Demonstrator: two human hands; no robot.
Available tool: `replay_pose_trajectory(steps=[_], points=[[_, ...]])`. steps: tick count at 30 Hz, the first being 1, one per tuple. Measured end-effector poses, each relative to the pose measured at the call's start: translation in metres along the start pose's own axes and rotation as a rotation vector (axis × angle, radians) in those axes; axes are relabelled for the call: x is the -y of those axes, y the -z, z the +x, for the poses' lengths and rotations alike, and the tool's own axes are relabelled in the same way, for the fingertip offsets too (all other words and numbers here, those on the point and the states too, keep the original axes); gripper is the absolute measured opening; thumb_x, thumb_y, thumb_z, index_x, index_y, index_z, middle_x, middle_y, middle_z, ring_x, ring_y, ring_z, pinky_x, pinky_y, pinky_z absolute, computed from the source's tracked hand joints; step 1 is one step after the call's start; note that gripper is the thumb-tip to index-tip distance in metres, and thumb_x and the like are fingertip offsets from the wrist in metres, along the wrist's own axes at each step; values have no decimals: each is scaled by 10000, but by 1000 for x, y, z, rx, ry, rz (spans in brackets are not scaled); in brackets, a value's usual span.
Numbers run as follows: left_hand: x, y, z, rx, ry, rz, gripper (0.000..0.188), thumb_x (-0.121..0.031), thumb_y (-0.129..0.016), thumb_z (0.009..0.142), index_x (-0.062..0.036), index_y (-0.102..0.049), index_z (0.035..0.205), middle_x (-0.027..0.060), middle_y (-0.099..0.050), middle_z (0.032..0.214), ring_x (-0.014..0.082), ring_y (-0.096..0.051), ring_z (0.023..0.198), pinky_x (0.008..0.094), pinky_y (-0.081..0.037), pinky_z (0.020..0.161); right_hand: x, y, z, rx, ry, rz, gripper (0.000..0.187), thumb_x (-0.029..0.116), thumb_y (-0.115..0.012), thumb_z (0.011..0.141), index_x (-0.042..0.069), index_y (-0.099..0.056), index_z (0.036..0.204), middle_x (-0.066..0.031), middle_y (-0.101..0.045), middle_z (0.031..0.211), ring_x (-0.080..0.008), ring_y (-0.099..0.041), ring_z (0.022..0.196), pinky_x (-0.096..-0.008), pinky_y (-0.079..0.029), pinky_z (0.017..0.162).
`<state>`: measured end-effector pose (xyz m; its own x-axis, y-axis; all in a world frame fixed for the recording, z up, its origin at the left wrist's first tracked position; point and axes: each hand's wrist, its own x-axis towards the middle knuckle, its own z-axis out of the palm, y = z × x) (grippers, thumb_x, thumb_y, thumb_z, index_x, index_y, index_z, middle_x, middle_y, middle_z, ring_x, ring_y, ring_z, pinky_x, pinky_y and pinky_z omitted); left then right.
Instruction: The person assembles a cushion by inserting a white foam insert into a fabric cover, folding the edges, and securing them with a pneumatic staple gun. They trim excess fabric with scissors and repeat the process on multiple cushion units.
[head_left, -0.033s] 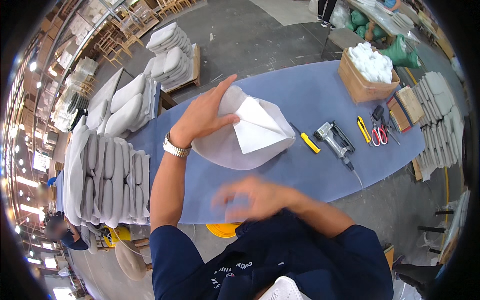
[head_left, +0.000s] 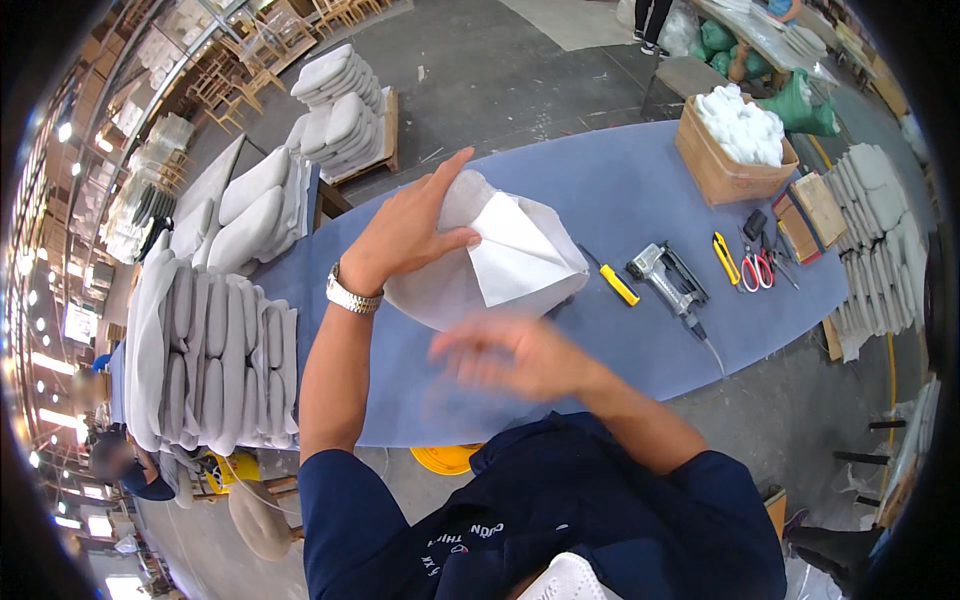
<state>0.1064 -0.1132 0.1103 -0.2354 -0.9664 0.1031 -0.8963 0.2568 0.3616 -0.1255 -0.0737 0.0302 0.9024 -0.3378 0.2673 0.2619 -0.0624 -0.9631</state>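
One fabric piece [head_left: 450,284], partly under left fingers [head_left: 441,180]

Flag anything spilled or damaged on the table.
Nothing clearly stands out: the white stuffing heaps above its cardboard box but seems contained, and the white sheet at the left hand shows no visible tear.

An upholstery workshop is indicated by stacked grey cushions [head_left: 225,365], wooden chairs [head_left: 222,102], a staple gun [head_left: 660,272] and boxed white filling [head_left: 738,125].

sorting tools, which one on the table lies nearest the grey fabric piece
The yellow-handled screwdriver, just right of the grey fabric piece; the staple gun, cutter and scissors lie farther right.
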Motion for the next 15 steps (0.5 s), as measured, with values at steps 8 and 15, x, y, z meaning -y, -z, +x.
replay_pose_trajectory(steps=[8,15], points=[[-28,-7,7,27,17,52,1089,-337,-868,786,-67,-235,1630,328,-674,1210,504,-644,1119,504,-520,932,-18,55,19,-621,-22,499,457,191,-588,1070,-20,-496,1465,-134,-723,1100,-166,-705,855,-330,-589,792],[-33,-16,-3,-77,33,102,1013,-293,-871,771,-31,-317,1577,325,-659,1242,499,-648,1112,507,-534,919,-28,52,15,-392,142,1027,478,162,-597,1049,11,-463,1482,-131,-756,891,-173,-705,644,-354,-605,639]])
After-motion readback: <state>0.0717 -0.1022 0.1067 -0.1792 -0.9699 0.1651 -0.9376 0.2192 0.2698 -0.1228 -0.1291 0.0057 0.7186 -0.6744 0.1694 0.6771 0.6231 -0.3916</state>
